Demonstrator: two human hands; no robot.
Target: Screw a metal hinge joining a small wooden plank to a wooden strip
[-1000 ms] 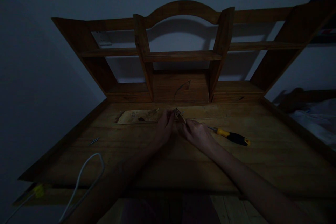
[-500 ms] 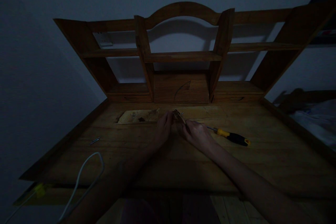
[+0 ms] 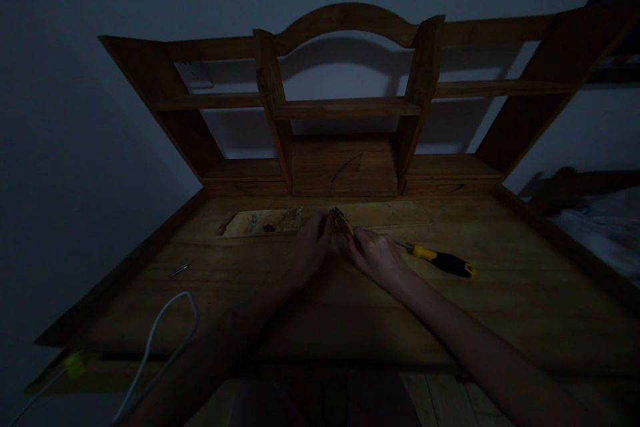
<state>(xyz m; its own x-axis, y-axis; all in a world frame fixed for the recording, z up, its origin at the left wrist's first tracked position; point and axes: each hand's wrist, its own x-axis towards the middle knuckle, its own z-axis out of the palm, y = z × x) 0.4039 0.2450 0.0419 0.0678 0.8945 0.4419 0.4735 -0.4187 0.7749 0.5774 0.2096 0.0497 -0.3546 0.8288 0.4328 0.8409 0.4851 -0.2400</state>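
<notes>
In the middle of the desk, both hands meet at a small brown piece (image 3: 342,219) with a dark, glinting end; its exact kind is too dim to make out. My left hand (image 3: 313,237) has its fingers closed at the left side of that end. My right hand (image 3: 376,252) is closed around the piece's near right part, thumb underneath. A screwdriver (image 3: 443,261) with a yellow and black handle lies just right of my right hand, its tip hidden behind the hand. Behind the hands lies a pale, stained wooden strip (image 3: 280,221).
A wooden shelf unit (image 3: 345,109) stands along the desk's back. Small metal rods or screws (image 3: 180,269) lie at left on the wooden desk top (image 3: 505,300). A white cable (image 3: 150,340) loops over the front left edge, near a yellow object (image 3: 75,365). The room is dark.
My left hand's fingers have shifted slightly around the piece, and its dark end has turned a little. The right hand and the screwdriver stay nearly where they were.
</notes>
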